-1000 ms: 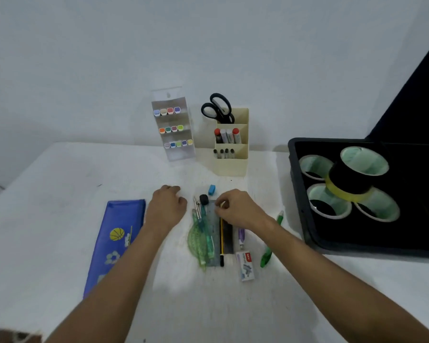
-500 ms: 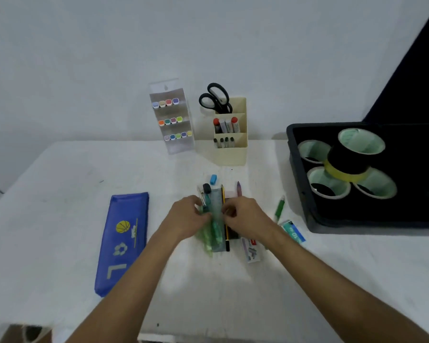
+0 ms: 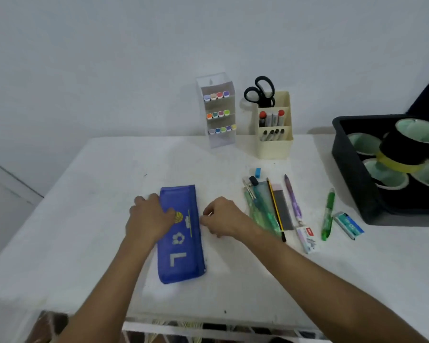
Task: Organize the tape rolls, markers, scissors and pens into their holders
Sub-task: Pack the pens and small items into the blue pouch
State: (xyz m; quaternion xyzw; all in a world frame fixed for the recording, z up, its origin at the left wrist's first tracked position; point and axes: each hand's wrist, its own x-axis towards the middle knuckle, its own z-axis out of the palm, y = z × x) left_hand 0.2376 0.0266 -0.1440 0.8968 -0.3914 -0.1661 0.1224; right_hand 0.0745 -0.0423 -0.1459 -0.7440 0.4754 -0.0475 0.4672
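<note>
Left hand point(image 3: 151, 220) rests flat, fingers relaxed, on the blue pouch point(image 3: 181, 246); right hand point(image 3: 224, 217), fingers curled, pinches its right edge. Bare table point(image 3: 84, 219) lies leftward.

One letter is all you can read here

On your blue pencil pouch point(image 3: 181, 243) a large pale "L" is printed near the end closest to you, below a flower sign and a yellow basketball sign. The white eraser box point(image 3: 308, 239) carries a small red label, but you cannot make out its letters. The teal box point(image 3: 349, 225) beside the green pen has dark marks that may be digits; they are too blurred for you to read.
</note>
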